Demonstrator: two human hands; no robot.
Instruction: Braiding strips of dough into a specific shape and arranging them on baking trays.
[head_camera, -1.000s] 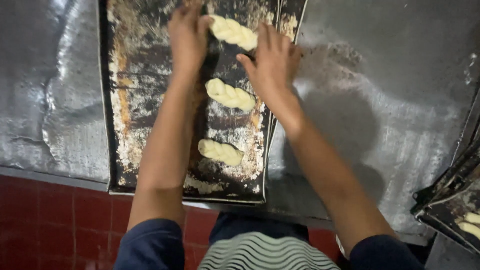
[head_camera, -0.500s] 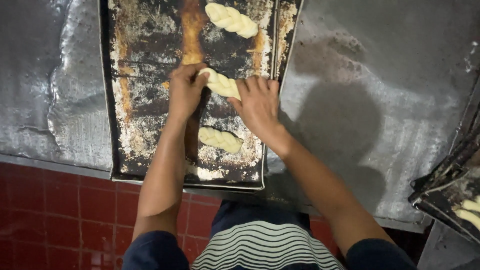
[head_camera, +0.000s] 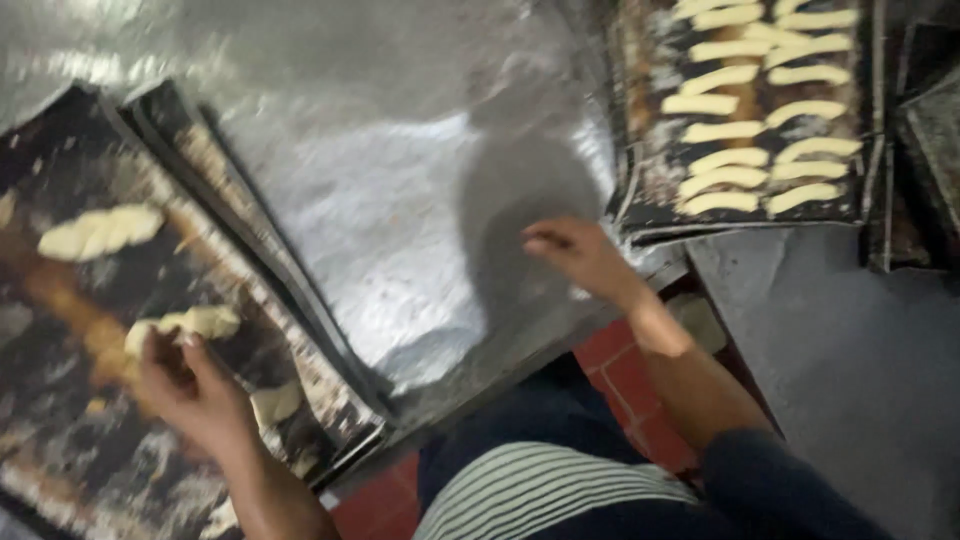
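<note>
Pale twisted dough piece touched by loosely curled left hand; right hand hovers empty, half-curled, over metal table.

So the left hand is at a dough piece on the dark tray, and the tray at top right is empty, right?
Not quite. In the head view the tray at top right holds rows of dough pieces. The left hand is indeed at a dough piece on the dark tray.

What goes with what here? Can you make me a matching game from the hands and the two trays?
Things:
1. left hand
2. right hand
3. far tray
4. near tray

Places or states:
a. over the metal table, holding nothing
b. filled with rows of dough strips
c. touching a dough piece
d. holds only a few dough pieces

Pairs: 1-c, 2-a, 3-b, 4-d
</note>
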